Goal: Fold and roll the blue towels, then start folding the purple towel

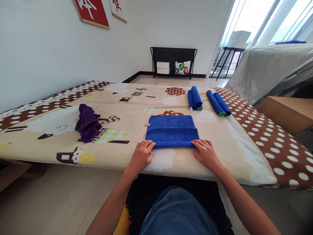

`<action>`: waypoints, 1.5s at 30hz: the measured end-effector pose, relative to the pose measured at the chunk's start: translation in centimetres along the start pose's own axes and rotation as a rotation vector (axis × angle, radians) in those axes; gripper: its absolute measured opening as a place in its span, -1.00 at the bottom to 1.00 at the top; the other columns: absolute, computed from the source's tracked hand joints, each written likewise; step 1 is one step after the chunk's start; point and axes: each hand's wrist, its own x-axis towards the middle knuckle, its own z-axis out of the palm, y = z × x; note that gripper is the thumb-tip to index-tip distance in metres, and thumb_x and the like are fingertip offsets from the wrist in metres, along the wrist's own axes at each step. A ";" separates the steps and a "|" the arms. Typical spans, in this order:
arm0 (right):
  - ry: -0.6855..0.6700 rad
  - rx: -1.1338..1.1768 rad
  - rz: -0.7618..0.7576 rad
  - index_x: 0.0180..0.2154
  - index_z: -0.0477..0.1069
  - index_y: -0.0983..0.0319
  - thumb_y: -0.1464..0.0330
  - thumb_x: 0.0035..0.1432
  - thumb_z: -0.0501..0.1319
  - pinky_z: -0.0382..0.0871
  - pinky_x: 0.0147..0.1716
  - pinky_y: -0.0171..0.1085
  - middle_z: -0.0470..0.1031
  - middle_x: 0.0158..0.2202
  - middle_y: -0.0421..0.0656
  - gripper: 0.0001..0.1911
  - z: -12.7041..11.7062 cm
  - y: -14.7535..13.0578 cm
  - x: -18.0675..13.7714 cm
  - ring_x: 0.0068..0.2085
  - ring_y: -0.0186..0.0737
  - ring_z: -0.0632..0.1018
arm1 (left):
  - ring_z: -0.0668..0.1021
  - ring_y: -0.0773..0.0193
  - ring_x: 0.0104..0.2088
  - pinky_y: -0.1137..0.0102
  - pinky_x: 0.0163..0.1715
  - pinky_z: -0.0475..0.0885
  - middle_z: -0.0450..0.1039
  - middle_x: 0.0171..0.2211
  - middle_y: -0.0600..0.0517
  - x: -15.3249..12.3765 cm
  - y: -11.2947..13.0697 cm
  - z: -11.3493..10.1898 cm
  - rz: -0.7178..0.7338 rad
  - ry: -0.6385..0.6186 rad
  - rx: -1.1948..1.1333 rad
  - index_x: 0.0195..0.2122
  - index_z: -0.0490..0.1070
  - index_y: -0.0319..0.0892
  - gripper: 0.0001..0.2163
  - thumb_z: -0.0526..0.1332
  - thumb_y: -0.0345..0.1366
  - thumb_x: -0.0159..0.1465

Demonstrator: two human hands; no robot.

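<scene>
A blue towel (pixel 172 127) lies before me on the patterned blanket, its near edge folded or rolled over into a narrow band. My left hand (pixel 143 152) grips the near left corner, fingers curled over the band. At the near right corner my right hand (pixel 205 153) holds the same band between thumb and fingers. A small white tag sticks out at the towel's left side. Beyond it to the right lie a rolled blue towel (pixel 195 98) and another blue roll (pixel 218 103), each showing a green end.
A crumpled purple cloth (pixel 87 123) rests on the left part of the blanket (pixel 137 114). A wooden box (pixel 288 112) stands by the right edge, near a plastic-covered piece of furniture (pixel 276 65). A black rack (pixel 174 62) is against the far wall.
</scene>
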 end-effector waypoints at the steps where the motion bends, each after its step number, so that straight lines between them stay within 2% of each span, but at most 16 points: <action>1: -0.001 -0.014 0.036 0.00 0.46 0.21 0.52 0.17 0.08 0.13 0.10 -0.05 0.55 0.01 -0.07 -0.61 0.2 -0.3 0.5 0.03 -0.09 0.49 | 0.48 0.02 0.00 0.13 0.00 0.33 0.49 -0.04 -0.12 0.6 0.2 0.1 -0.025 -0.012 0.021 0.00 0.42 -0.17 -0.63 0.07 -0.55 0.20; 6: -0.052 -0.073 0.151 -0.19 0.51 0.22 0.52 0.12 0.12 0.05 0.11 -0.10 0.57 -0.18 -0.10 -0.74 0.3 -1.2 2.6 -0.07 -0.12 0.49 | 0.46 -0.01 -0.05 0.11 -0.06 0.30 0.47 -0.12 -0.13 2.3 1.0 0.6 -0.110 -0.041 0.118 -0.08 0.41 -0.17 -0.70 0.09 -0.53 0.20; 11: -0.063 -0.108 0.142 -0.25 0.53 0.23 0.48 0.11 0.15 0.06 0.07 -0.13 0.55 -0.19 -0.10 -0.79 -0.5 -1.0 3.4 -0.09 -0.14 0.46 | 0.46 0.02 -0.06 0.15 -0.04 0.27 0.47 -0.17 -0.11 2.6 0.7 0.4 -0.069 -0.046 0.158 -0.13 0.42 -0.16 -0.76 0.09 -0.52 0.23; 15: -0.066 -0.071 0.126 -0.30 0.54 0.22 0.49 0.11 0.14 0.06 0.06 -0.14 0.55 -0.25 -0.13 -0.80 -1.4 -1.3 2.9 -0.13 -0.17 0.46 | 0.47 0.04 -0.14 0.16 -0.08 0.28 0.47 -0.26 -0.09 2.5 1.4 -0.6 -0.051 -0.091 0.205 -0.24 0.42 -0.16 -0.81 0.07 -0.52 0.23; 19: -0.133 -0.024 0.116 -0.40 0.53 0.22 0.50 0.10 0.12 0.09 0.02 -0.14 0.55 -0.34 -0.16 -0.79 -2.4 -1.5 1.9 -0.16 -0.19 0.47 | 0.48 0.09 -0.23 0.18 -0.13 0.29 0.46 -0.31 -0.06 1.9 2.6 -2.1 -0.015 -0.196 0.201 -0.34 0.41 -0.15 -0.81 0.06 -0.54 0.21; 23: -0.144 -0.103 0.129 -0.47 0.49 0.24 0.49 0.16 0.08 0.12 0.04 -0.07 0.53 -0.35 -0.10 -0.74 -2.7 -2.7 1.6 -0.16 -0.13 0.48 | 0.49 0.08 -0.23 0.17 -0.14 0.32 0.47 -0.31 -0.06 1.9 3.7 -3.0 -0.053 -0.248 0.222 -0.34 0.42 -0.17 -0.77 0.03 -0.56 0.22; 25: -0.093 -0.122 0.127 -0.38 0.52 0.26 0.50 0.17 0.08 0.14 0.07 -0.02 0.54 -0.28 -0.05 -0.77 -2.2 -4.0 1.8 -0.12 -0.08 0.48 | 0.50 0.05 -0.20 0.16 -0.13 0.33 0.48 -0.28 -0.09 2.3 4.6 -2.7 -0.066 -0.220 0.228 -0.30 0.45 -0.19 -0.78 0.03 -0.55 0.24; 27: -0.057 -0.043 0.040 -0.15 0.53 0.28 0.53 0.16 0.09 0.17 0.12 -0.03 0.55 -0.12 -0.02 -0.70 -1.3 -5.5 2.1 -0.05 -0.07 0.48 | 0.50 0.04 -0.13 0.17 -0.09 0.35 0.50 -0.19 -0.11 2.8 5.6 -1.8 -0.014 -0.178 0.172 -0.17 0.47 -0.21 -0.76 0.05 -0.52 0.26; 29: -0.050 0.079 -0.092 0.08 0.45 0.28 0.55 0.20 0.06 0.20 0.17 -0.08 0.51 0.04 -0.03 -0.56 -0.3 -6.8 2.3 0.04 -0.11 0.47 | 0.51 0.06 -0.05 0.20 -0.04 0.37 0.51 -0.08 -0.12 3.3 6.5 -0.5 0.080 -0.141 0.081 -0.01 0.44 -0.23 -0.70 0.06 -0.51 0.29; 31: -0.055 0.145 -0.166 0.19 0.36 0.29 0.52 0.29 0.01 0.23 0.18 -0.11 0.45 0.15 -0.03 -0.53 0.6 -7.4 2.6 0.12 -0.14 0.45 | 0.52 0.10 0.01 0.23 0.01 0.37 0.51 0.01 -0.12 3.6 6.8 0.9 0.148 -0.112 0.007 0.09 0.40 -0.24 -0.66 0.04 -0.50 0.33; 34: -0.054 0.109 -0.109 0.22 0.34 0.29 0.33 0.42 -0.03 0.23 0.20 -0.08 0.40 0.22 -0.02 -0.56 1.2 -6.6 2.6 0.21 -0.11 0.41 | 0.52 0.14 0.10 0.23 0.07 0.36 0.51 0.10 -0.11 3.3 5.7 2.3 0.115 -0.060 -0.047 0.15 0.39 -0.23 -0.66 -0.01 -0.41 0.42; 37: -0.059 0.022 0.000 0.21 0.35 0.28 0.22 0.45 -0.06 0.21 0.23 -0.06 0.37 0.25 -0.04 -0.53 0.9 -4.3 1.8 0.24 -0.10 0.40 | 0.45 0.13 0.21 0.18 0.12 0.34 0.43 0.19 -0.09 2.2 3.6 2.1 0.003 -0.038 -0.038 0.19 0.38 -0.20 -0.64 -0.04 -0.27 0.48; 41: -0.057 -0.077 0.117 0.20 0.37 0.30 0.27 0.45 -0.09 0.17 0.26 -0.03 0.35 0.26 -0.03 -0.53 0.3 -1.8 0.5 0.26 -0.11 0.38 | 0.41 0.11 0.25 0.10 0.18 0.30 0.39 0.23 -0.09 0.2 1.4 0.7 -0.104 -0.033 0.030 0.20 0.37 -0.20 -0.61 -0.07 -0.25 0.48; 45: -0.034 -0.129 0.155 0.16 0.41 0.36 0.32 0.42 -0.07 0.07 0.30 0.07 0.39 0.22 0.06 -0.54 0.1 -2.7 0.8 0.26 -0.02 0.38 | 0.45 0.01 0.22 -0.06 0.26 0.18 0.45 0.16 -0.18 0.1 2.2 0.1 -0.172 0.007 0.127 0.14 0.44 -0.24 -0.62 -0.05 -0.28 0.46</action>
